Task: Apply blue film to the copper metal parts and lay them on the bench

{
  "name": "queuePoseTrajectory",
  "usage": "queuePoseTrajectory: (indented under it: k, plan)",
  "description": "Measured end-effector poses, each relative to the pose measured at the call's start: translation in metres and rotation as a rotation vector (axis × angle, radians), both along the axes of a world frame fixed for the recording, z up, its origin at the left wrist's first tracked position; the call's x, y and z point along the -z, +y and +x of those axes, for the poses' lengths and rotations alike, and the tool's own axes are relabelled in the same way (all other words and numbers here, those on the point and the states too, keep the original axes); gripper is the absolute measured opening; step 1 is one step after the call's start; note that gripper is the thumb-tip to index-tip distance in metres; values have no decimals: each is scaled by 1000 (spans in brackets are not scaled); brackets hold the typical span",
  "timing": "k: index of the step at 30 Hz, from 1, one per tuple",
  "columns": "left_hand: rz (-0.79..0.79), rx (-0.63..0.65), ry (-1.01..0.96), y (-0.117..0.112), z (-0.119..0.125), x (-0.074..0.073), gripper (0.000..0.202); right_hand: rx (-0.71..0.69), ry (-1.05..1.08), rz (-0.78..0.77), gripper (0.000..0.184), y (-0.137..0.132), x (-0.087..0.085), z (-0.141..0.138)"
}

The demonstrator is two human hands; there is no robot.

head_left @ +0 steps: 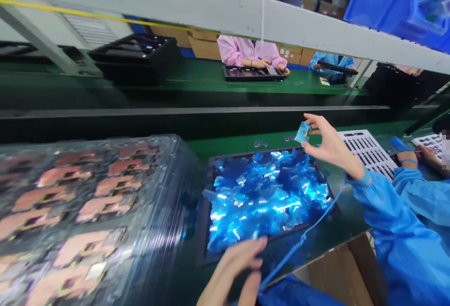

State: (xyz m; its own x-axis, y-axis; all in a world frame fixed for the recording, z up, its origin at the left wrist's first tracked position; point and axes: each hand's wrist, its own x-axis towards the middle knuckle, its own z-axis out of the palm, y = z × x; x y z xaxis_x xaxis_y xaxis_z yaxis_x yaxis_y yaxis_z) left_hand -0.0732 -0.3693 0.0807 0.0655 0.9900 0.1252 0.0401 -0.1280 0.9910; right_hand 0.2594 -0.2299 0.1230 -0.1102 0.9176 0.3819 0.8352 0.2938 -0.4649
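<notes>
My right hand is raised above the far right corner of a dark tray. Between its thumb and fingers it pinches a small light-blue piece, flat and shiny. Many loose, glossy blue film pieces are heaped in the tray. My left hand hovers at the tray's near edge, slightly blurred, its fingers apart and nothing visible in them. On the green bench behind the tray lie two small flat parts. A blue coiled cord runs from my right wrist strap across the tray's near right corner.
To the left rises a tall stack of clear plastic trays with copper-coloured boards. A white slotted tray lies at right, near a co-worker's hands. A grey beam crosses overhead; people work at the opposite bench.
</notes>
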Motion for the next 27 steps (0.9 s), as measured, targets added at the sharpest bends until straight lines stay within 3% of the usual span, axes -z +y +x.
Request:
queuePoseTrajectory:
  k: [3, 6, 9, 13, 17, 22, 24, 27]
  plan:
    - [-175, 58, -211, 5, 21, 6, 35, -370, 18, 19, 82, -80, -23, -68]
    - [-300, 62, -416, 15, 34, 15, 38, -515, 85, -68, 79, -118, -16, -106]
    - [-272, -20, -354, 15, 32, 23, 28, -447, 328, -139, 62, -120, 10, -121]
    - [-137, -87, -252, 5, 22, 32, 17, -308, 530, -258, 15, -109, 34, -128]
    - [-54, -143, -228, -1, 15, 37, 14, -301, 586, -253, 16, -110, 41, -138]
    - [-161, -140, -286, -4, 6, 40, 23, -270, 670, -295, 29, -115, 53, -152]
    - [-207, -169, -294, -4, 3, 39, 30, -254, 609, -212, 27, -116, 56, -158]
    - [-215, -207, -280, -4, -2, 38, 33, -239, 390, 43, 17, -119, 58, -166]
